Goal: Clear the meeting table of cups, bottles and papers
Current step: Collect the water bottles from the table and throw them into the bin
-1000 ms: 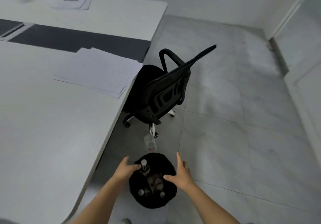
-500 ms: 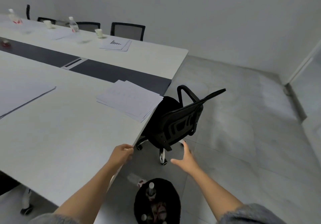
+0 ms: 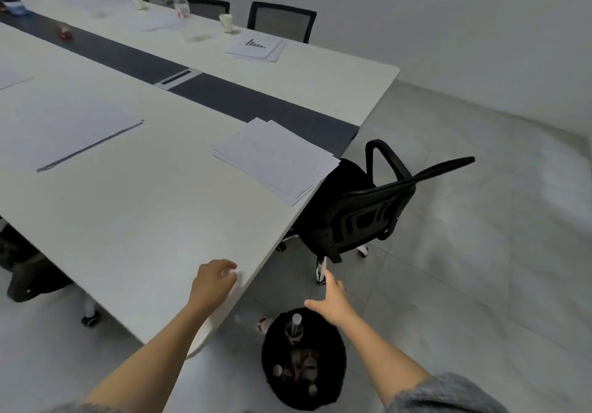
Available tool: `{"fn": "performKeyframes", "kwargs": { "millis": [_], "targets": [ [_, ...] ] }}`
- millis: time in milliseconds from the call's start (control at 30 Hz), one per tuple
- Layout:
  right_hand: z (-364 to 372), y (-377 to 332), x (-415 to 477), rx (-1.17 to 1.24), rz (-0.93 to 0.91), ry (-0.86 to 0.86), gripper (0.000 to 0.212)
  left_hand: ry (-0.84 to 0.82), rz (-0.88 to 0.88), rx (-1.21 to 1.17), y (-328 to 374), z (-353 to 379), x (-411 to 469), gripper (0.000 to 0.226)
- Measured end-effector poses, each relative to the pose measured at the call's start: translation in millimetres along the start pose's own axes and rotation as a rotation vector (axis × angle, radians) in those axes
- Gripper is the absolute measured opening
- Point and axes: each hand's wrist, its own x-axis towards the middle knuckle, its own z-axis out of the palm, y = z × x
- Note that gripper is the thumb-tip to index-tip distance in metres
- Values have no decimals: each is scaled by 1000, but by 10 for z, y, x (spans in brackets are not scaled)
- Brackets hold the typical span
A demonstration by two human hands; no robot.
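Left grip [image 3: 213, 284] hangs loosely curled and empty over the table [image 3: 128, 220] edge. Right grip [image 3: 333, 300], splayed open, holds nothing above the bin [image 3: 336, 377]. Papers [image 3: 275, 159] lie on the table at the left grip's one o'clock, well apart, long axis ten to four. Left looks nearer.

two bare forearms, grey knit sleeves [image 3: 448, 393] pushed up near the elbows

Dim, flat, greyish light falls evenly; soft shadows lie under the long white meeting table [image 3: 128, 220]. Wide-angle bending curves its edges, and the far clear plastic bottle [image 3: 181, 4] looks smeared.
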Motion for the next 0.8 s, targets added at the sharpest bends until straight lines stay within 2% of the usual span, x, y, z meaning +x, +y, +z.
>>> {"fn": "performKeyframes", "kwargs": {
  "millis": [200, 367, 533, 700, 800],
  "targets": [
    [587, 193, -62, -197, -20, -187, 87, 162, 21, 109, -343, 61, -545, 26],
    [925, 258, -374, -371, -78, -311, 87, 315, -150, 17, -758, 48, -1302, 25],
    [1222, 157, -654, -466, -139, -347, 85, 374, -367, -45, -1285, -49, -1925, 27],
    [1780, 69, -679, -583, -204, -378, 81, 388, -465, -61, -1948, -5, -2221, 28],
    [2375, 220, -346, -633, -275, -394, 84, 425, -471, -64, -2574, 191, -2121, 29]
  ]
}}
